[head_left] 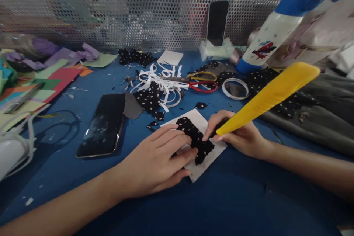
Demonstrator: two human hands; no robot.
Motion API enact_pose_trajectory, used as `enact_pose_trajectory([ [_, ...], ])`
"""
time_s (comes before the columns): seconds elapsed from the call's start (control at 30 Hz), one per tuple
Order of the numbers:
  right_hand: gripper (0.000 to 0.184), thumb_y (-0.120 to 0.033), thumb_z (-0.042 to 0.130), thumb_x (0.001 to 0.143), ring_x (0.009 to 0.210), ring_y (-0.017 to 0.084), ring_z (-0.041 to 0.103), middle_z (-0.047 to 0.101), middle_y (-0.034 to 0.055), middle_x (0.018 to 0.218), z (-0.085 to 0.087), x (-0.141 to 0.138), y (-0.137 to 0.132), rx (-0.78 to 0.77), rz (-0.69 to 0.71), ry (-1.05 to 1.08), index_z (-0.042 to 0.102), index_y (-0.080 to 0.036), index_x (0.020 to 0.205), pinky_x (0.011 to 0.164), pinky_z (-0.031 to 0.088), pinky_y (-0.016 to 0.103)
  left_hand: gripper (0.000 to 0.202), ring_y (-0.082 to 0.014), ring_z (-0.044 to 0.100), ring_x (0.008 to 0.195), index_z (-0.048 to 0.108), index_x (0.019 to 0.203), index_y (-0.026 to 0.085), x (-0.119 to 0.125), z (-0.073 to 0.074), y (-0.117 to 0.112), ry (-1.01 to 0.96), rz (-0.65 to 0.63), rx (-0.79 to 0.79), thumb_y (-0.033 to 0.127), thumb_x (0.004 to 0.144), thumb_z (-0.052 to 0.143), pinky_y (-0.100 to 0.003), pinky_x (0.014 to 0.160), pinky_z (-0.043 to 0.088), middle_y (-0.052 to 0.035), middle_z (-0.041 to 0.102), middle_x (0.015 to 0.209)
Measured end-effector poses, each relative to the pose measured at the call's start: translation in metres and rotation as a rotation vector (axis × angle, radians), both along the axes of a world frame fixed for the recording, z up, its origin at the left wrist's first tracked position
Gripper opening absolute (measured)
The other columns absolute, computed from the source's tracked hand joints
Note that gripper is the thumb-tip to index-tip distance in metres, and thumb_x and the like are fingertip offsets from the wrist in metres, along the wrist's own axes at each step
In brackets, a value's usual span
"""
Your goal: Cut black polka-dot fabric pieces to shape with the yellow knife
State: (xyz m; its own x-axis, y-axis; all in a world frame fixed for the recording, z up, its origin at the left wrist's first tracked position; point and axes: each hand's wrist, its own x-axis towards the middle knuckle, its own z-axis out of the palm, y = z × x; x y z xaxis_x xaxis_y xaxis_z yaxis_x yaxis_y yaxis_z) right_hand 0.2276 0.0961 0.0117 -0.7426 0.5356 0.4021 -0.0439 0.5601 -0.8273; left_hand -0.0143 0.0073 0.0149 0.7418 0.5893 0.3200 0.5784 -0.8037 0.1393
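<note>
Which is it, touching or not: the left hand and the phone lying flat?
Apart: the head view shows a strip of blue table between the flat phone and the left hand.

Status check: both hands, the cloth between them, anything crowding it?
Left hand spread, fingers on dotted black cloth. Right hand gripping yellow object, fingertip at cloth. Cloth lying on white square. Nearby clutter: dotted scrap, flat-lying phone.

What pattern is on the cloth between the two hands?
Pale dots on black cloth; the head view shows it.
</note>
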Motion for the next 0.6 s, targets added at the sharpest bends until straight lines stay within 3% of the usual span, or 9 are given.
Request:
enact_pose_trajectory([
  [0.2, 0.004, -0.019, 0.066, 0.087, 0.077, 0.012, 0.063, 0.068, 0.003, 0.087, 0.002, 0.0, 0.001, -0.039, 0.041, -0.092, 0.065, -0.017, 0.091, 0.071, 0.052, 0.022, 0.031, -0.0234, 0.054, 0.107, 0.059, 0.122, 0.018, -0.004, -0.003, 0.003, -0.03, 0.016, -0.046, 0.028, 0.095, 0.048, -0.048, 0.109, 0.036, -0.0095, 0.058, 0.111],
  [0.4, 0.005, -0.019, 0.067, 0.086, 0.073, 0.013, 0.066, 0.069, 0.0024, 0.081, 0.013, -0.006, -0.003, 0.056, 0.048, -0.263, 0.067, -0.019, 0.091, 0.067, 0.052, 0.022, 0.029, -0.0234, 0.052, 0.108, 0.06, 0.118, 0.017, -0.004, -0.001, 0.005, -0.062, -0.012, -0.035, 0.03, 0.098, 0.043, -0.045, 0.108, 0.037, -0.0099, 0.059, 0.109],
  [0.47, 0.005, -0.021, 0.064, 0.088, 0.072, 0.013, 0.066, 0.069, 0.0028, 0.081, 0.012, -0.007, -0.005, 0.045, 0.046, -0.228, 0.065, -0.018, 0.093, 0.066, 0.052, 0.022, 0.03, -0.0232, 0.052, 0.109, 0.06, 0.12, 0.017, -0.003, 0.0, 0.005, -0.053, -0.031, -0.048, 0.029, 0.098, 0.043, -0.044, 0.107, 0.039, -0.0099, 0.059, 0.109],
  [0.6, 0.011, -0.026, 0.063, 0.089, 0.071, 0.013, 0.064, 0.066, 0.0036, 0.082, 0.005, -0.006, -0.007, 0.024, -0.102, -0.024, 0.066, -0.016, 0.085, 0.066, 0.053, 0.024, 0.031, -0.0236, 0.051, 0.11, 0.058, 0.124, 0.018, -0.003, -0.001, 0.005, -0.048, -0.053, -0.076, 0.024, 0.096, 0.046, -0.047, 0.105, 0.04, -0.011, 0.058, 0.112],
])
